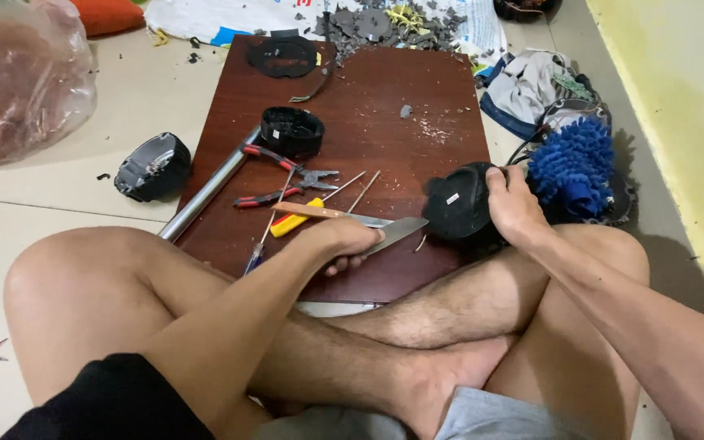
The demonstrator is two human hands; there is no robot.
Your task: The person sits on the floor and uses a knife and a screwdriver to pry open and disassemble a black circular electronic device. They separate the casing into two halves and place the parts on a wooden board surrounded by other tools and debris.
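2 black housings (292, 130) already lie stripped on the board (442, 90); left hand (350, 244) grips a knife (397, 231), right hand (513, 204) clamps 1 intact black housing (458, 204).

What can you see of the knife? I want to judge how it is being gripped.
The knife has a broad grey metal blade, flat and pointing right toward the round black part held by the right hand. The left hand wraps its handle, hiding it. It lies low over the brown board, tip near the black part; contact unclear.
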